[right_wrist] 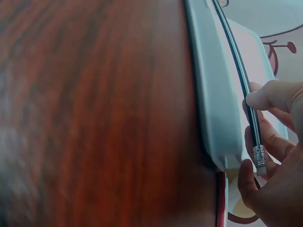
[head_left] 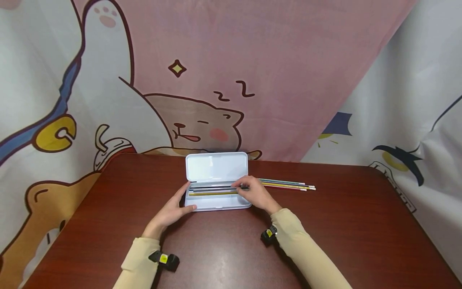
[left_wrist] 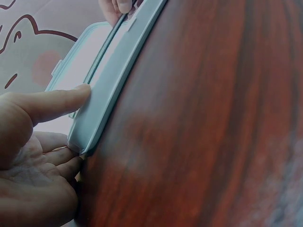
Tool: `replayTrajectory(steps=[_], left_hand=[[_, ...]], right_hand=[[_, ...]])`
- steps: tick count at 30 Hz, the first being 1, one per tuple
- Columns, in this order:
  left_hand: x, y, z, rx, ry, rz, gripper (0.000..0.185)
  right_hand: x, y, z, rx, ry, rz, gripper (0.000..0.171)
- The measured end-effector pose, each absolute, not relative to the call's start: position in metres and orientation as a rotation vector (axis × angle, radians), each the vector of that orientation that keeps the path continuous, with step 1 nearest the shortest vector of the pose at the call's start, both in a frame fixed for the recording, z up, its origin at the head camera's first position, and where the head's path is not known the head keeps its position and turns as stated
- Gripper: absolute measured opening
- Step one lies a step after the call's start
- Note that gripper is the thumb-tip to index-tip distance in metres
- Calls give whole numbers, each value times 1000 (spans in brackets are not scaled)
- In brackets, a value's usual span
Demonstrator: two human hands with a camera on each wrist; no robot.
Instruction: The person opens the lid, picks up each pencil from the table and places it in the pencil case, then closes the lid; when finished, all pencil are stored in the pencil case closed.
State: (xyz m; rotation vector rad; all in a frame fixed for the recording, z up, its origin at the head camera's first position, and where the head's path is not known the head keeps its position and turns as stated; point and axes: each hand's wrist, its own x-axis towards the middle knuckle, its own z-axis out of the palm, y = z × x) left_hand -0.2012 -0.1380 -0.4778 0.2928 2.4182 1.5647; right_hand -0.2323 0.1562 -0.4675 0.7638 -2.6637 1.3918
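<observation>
A white pencil case [head_left: 218,208] lies with its lid [head_left: 216,166] raised at the back, and several pencils rest lengthwise inside, a yellow pencil [head_left: 213,193] nearest the front. My left hand [head_left: 171,210] holds the case's left end, thumb on the front corner and fingers along the side. Over the right end, my right hand [head_left: 256,192] pinches a dark striped pencil [right_wrist: 236,54] between thumb and fingers. Its metal band and pale eraser [right_wrist: 260,166] stick out past the fingers in the right wrist view. In the left wrist view, this pencil [left_wrist: 102,49] slants above the case.
Several more pencils [head_left: 288,184] lie on the brown table [head_left: 216,249] to the right of the case, their eraser ends pointing right. A cloth printed with cartoon animals [head_left: 288,80] hangs behind the table's back edge.
</observation>
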Motion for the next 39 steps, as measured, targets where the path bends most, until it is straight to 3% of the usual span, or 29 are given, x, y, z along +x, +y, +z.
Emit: replayTrajectory(steps=[15, 39], left_hand=[[-202, -138, -480, 292, 2432, 1545, 86], [-200, -138, -476, 276, 2438, 1520, 86]], right_hand=[[-235, 139, -474, 727, -2678, 1175, 17], [-227, 173, -473, 514, -2631, 1521, 16]])
